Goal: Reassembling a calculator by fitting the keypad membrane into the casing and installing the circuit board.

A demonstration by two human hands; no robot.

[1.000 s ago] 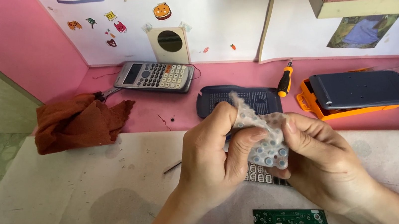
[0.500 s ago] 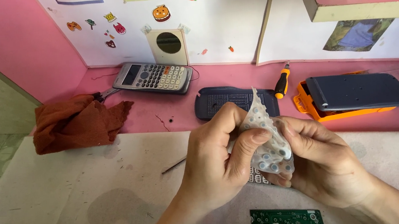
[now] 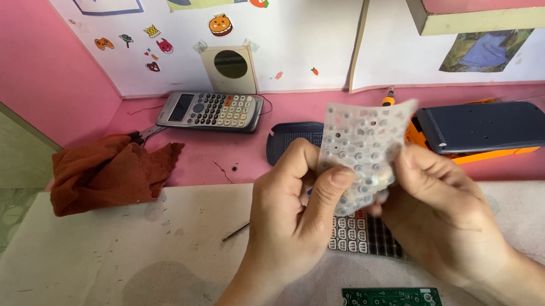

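Note:
Both of my hands hold up a thin translucent rubber keypad membrane [image 3: 363, 146] with several round bumps, above the table's middle. My left hand [image 3: 297, 215] pinches its lower left edge with thumb and fingers. My right hand [image 3: 440, 212] grips its lower right edge. Under the hands lies a dark calculator front panel with rows of keys [image 3: 357, 235]. A green circuit board [image 3: 392, 305] lies at the bottom edge, just below my hands.
A grey calculator [image 3: 211, 111] sits at the back on the pink ledge. A rust-brown cloth [image 3: 107, 172] lies at the left. A dark calculator shell [image 3: 288, 139], a dark cover on an orange case [image 3: 485, 127] and a screwdriver handle [image 3: 387, 99] lie behind my hands.
The membrane was crumpled between my hands a second ago; now it is spread flat and raised higher, facing me. My hands have moved slightly apart.

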